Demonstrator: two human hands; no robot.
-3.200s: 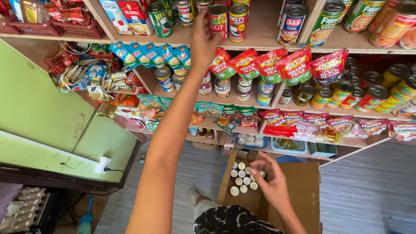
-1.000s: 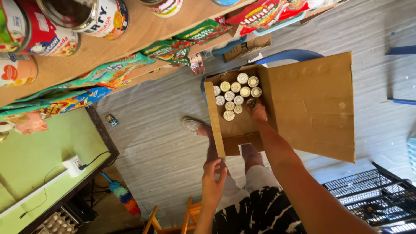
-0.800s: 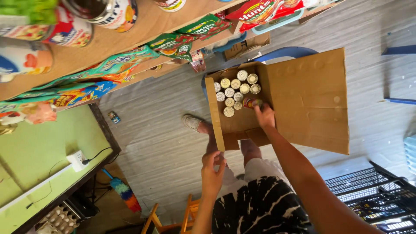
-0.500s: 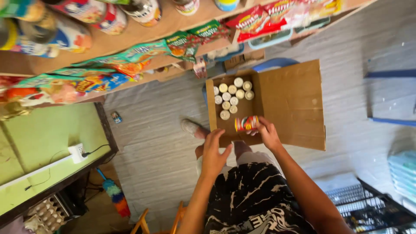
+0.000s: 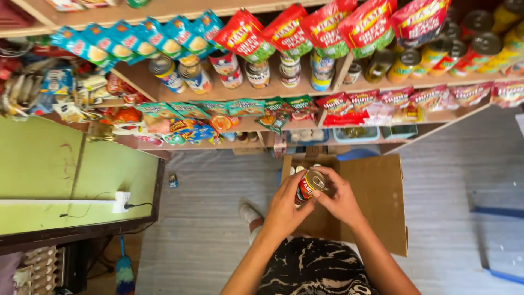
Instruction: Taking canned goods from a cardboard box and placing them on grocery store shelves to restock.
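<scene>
A small red-labelled can [image 5: 309,184] with a metal top is held between both of my hands, above an open cardboard box [image 5: 376,196]. My left hand [image 5: 285,203] wraps its left side and my right hand [image 5: 338,198] covers its right side. Only a few can tops [image 5: 297,169] show in the box behind my hands. Wooden shelves [image 5: 284,90] ahead carry cans, jars and hanging red and blue snack packets.
A green counter [image 5: 71,180] with a white power strip [image 5: 121,202] runs along the left. A broom [image 5: 124,270] stands below it beside egg trays [image 5: 41,270]. Grey floor [image 5: 207,218] spreads around the box; a blue bar lies at the right.
My right hand lifted a can out of the box and my left hand came up to join it. The view has tilted up from the floor to the shelves.
</scene>
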